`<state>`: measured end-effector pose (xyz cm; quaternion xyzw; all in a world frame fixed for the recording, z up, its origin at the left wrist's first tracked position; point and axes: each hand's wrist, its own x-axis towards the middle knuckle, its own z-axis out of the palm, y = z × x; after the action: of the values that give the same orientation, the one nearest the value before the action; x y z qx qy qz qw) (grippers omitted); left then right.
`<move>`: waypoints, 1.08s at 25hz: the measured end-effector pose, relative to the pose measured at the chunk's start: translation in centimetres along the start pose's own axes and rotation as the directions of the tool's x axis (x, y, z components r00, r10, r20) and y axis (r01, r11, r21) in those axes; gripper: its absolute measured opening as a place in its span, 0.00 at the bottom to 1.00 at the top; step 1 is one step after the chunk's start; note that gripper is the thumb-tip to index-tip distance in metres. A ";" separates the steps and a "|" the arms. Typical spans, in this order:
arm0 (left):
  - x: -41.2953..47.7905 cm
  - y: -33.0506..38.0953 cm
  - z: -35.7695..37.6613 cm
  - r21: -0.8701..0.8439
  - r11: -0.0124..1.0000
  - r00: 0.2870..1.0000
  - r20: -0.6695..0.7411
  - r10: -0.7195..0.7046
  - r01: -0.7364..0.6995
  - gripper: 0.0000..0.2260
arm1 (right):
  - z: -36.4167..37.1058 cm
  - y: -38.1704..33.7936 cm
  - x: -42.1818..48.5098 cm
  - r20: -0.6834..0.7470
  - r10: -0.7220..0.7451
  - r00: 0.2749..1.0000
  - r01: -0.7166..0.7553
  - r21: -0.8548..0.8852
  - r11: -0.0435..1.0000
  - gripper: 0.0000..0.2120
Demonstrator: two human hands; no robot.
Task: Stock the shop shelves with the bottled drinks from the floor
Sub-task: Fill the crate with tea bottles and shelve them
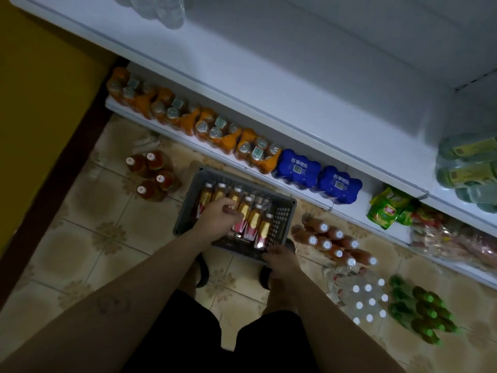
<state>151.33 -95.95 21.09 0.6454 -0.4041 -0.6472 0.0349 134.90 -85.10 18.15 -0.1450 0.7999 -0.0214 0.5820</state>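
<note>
Right hand (279,258) is gripping the grey plastic crate (285,211) mid-frame; left hand (220,215) is curling over gold-labelled bottles (254,220), hold unclear; lifting straight up seems safest.

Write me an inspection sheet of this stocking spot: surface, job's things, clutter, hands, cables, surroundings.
Surface: patterned tiled floor, carrying the stock.
Job's things: grey crate on the floor with gold-labelled bottles lying in it; brown bottles and green bottles grouped to its right; orange packs and blue packs on the lower shelf.
Clutter: snack bags towards the lower shelf's right end.
Hands: left hand curled over the crate's bottles, grip unclear; right hand grips the crate's near rim.
Cables: nothing seen.
Surroundings: yellow wall at left; white upper shelf above.
</note>
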 end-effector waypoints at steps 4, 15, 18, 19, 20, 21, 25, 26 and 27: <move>4.4 -2.1 3.1 -0.184 0.969 0.979 -0.090 -0.182 0.163 0.19 | -2.4 0.3 5.9 0.079 -0.034 0.996 0.039 -0.070 0.997 0.04; 21.9 -14.5 14.8 -0.584 0.694 0.855 -0.001 -0.518 0.420 0.18 | -1.9 -1.7 29.2 0.232 -0.140 0.963 0.220 -0.363 0.905 0.08; 28.0 -19.1 16.8 -0.665 0.591 0.809 0.036 -0.586 0.457 0.22 | 1.8 -1.4 36.9 0.236 -0.166 0.957 0.257 -0.440 0.861 0.10; 29.8 -20.7 17.5 -0.698 0.540 0.790 0.060 -0.611 0.470 0.22 | 2.8 -1.0 39.2 0.226 -0.167 0.960 0.256 -0.451 0.855 0.11; 31.4 -22.0 18.1 -0.729 0.484 0.772 0.095 -0.629 0.485 0.21 | 3.7 -0.7 41.1 0.216 -0.170 0.961 0.255 -0.468 0.846 0.12; 32.7 -23.1 18.7 -0.754 0.430 0.760 0.138 -0.636 0.497 0.19 | 4.5 -0.5 42.9 0.202 -0.172 0.964 0.251 -0.482 0.840 0.13; 35.9 -26.7 20.8 -0.823 0.283 0.754 0.240 -0.611 0.492 0.10 | 6.9 1.4 49.8 0.092 -0.182 0.979 0.204 -0.469 0.859 0.28; 36.5 -27.3 21.1 -0.835 0.255 0.752 0.253 -0.609 0.487 0.09 | 7.3 1.7 50.9 0.073 -0.194 0.978 0.206 -0.464 0.862 0.31; 37.1 -27.9 21.5 -0.850 0.221 0.746 0.261 -0.612 0.478 0.09 | 7.9 2.2 52.1 0.067 -0.207 0.976 0.214 -0.460 0.862 0.32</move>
<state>140.00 -87.96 -28.13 0.6680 0.2481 -0.6830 0.1604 127.19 -95.35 -33.04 -0.3667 0.7564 0.1086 0.5306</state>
